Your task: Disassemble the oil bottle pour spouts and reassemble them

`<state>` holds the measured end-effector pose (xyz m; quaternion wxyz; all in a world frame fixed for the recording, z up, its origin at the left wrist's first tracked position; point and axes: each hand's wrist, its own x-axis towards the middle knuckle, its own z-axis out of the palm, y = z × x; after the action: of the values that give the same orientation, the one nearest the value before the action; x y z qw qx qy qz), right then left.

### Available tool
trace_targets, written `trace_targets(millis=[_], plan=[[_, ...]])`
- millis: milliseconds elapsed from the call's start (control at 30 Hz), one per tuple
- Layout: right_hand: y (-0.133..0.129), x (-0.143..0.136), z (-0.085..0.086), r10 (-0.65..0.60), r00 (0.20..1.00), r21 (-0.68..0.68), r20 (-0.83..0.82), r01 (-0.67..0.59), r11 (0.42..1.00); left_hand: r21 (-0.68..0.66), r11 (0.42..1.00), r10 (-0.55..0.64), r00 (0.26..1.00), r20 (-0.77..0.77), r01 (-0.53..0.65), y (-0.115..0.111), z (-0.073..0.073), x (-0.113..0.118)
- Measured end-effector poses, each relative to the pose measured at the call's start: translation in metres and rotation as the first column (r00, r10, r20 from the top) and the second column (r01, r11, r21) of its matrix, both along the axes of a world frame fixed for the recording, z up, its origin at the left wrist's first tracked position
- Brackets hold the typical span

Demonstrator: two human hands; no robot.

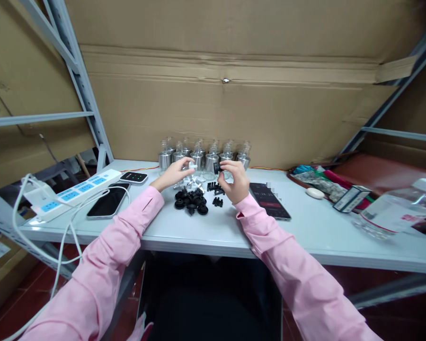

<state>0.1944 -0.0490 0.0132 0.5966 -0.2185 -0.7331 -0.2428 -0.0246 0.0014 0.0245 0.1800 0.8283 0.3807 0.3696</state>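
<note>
At the left of the pale grey tabletop lies a long white power strip with blue socket panels. Beside it are a flat phone with a dark screen and a small black-faced device with a pale rim.

Next comes the left hand, pinching a small white plastic piece at its fingertips, above the tabletop. The grip covers little of it, so a slight slip could drop it into the heap of small white and clear plastic pieces below, where it would be hard to pick out.

Just nearer the person sits a pile of round black plastic parts. Its loose stacking means a brushing wrist could scatter it, perhaps over the near edge. Behind both heaps stand rows of clear glass bottles with silver bands; a knuckle reaching too far could tip one into its neighbours.

Small black plastic fittings lie right of the pile. Above them the right hand grasps a dark plastic piece between thumb and fingers, facing the white one. Held askew, the two could meet crookedly. Close by its cuff lies a large dark phone with a red button, which the sleeve could nudge.
</note>
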Motion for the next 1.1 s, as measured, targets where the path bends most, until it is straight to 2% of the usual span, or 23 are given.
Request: trace_targets(millis=[133,267,400,567,700,867,1100], plan=[[-0.001,0.000,-0.001,0.023,1.000,-0.040,-0.011,-0.023,0.999,0.110,0.992,0.091,0.969,-0.231,-0.067,0.019,-0.018,-0.009],[-0.001,0.000,-0.003,0.046,0.999,-0.102,-0.020,-0.048,0.994,0.172,0.984,0.099,0.931,-0.351,-0.039,0.026,-0.028,-0.012],[-0.004,-0.006,-0.003,0.034,0.999,-0.173,-0.037,-0.040,0.984,0.179,0.984,0.074,0.932,-0.356,-0.010,0.021,-0.026,-0.009],[-0.011,-0.015,-0.005,0.059,0.996,-0.186,-0.061,-0.069,0.980,0.186,0.983,0.061,0.927,-0.371,0.009,0.018,-0.024,-0.007],[-0.010,-0.022,-0.009,0.130,0.989,-0.259,0.069,-0.108,0.960,0.167,0.986,0.058,0.918,-0.392,0.009,0.020,-0.028,-0.008],[-0.001,-0.026,-0.019,0.217,0.936,-0.368,0.277,-0.105,0.924,0.157,0.988,0.056,0.917,-0.394,0.007,0.021,-0.029,-0.007],[0.002,-0.028,-0.024,0.269,0.894,-0.440,0.359,-0.092,0.893,0.151,0.988,0.056,0.915,-0.400,0.006,0.020,-0.028,-0.008]])
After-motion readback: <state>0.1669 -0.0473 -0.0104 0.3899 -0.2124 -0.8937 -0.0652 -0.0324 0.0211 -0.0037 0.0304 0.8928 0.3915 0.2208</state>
